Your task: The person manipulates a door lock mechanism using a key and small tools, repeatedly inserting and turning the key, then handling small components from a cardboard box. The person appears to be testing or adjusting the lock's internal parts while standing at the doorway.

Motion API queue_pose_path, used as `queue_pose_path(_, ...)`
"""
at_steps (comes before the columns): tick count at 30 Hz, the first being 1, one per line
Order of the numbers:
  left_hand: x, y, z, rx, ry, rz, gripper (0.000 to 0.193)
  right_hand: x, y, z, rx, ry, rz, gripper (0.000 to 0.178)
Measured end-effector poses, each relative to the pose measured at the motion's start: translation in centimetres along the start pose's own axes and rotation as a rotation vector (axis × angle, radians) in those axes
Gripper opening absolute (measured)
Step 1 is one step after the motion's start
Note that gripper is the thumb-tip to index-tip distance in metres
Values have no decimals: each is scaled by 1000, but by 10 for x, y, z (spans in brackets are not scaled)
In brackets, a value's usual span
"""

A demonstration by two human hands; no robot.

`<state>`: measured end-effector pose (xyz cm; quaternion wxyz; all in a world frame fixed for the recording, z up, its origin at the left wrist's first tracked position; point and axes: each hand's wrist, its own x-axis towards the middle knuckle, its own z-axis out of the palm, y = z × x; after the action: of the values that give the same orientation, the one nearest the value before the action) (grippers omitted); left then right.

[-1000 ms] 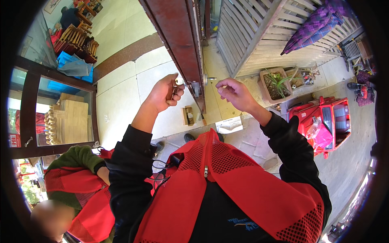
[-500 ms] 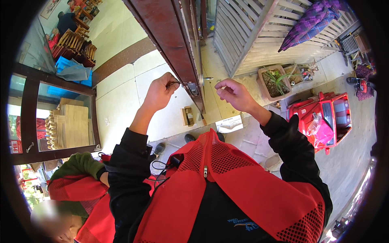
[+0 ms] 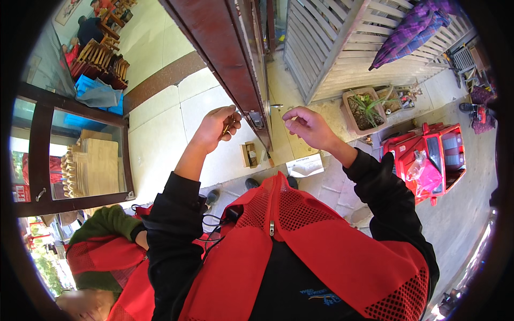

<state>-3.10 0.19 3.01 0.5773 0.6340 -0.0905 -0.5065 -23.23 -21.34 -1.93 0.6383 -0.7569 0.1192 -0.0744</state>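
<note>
L hand grip (image 3: pixel 215 131) closed on small brass-col. thing (image 3: pixel 227 129), ID unclear, held just L of lock plate (image 3: pixel 256 119) on brown door's edge (image 3: pixel 235 75); R hand grip (image 3: pixel 311 128) loosely curled, narrow gap thumb-to-fingers, near silvery handle (image 3: pixel 276 106), opp. side.

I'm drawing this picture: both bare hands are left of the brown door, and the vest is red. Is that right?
Not quite: the head view shows the left hand left of the brown door, but the right hand to its right. The vest is red.
</note>
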Motion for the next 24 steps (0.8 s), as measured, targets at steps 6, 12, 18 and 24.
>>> queue_pose_path(6, 4, -4, -7, 397, 43, 382, 19, -5, 4, -2, 11, 16, -16, 22)
queue_pose_path(12, 12, -22, -4, 471, 147, 603, 18, 1, -3, -2, 11, 0, -11, 28)
queue_pose_path(18, 8, -26, -1, 696, 249, 637, 31, 17, -16, 5, 196, 26, 54, 36)
queue_pose_path(24, -5, -27, 29, 1011, 376, 829, 38, 28, -21, 0, 463, -36, 276, 36)
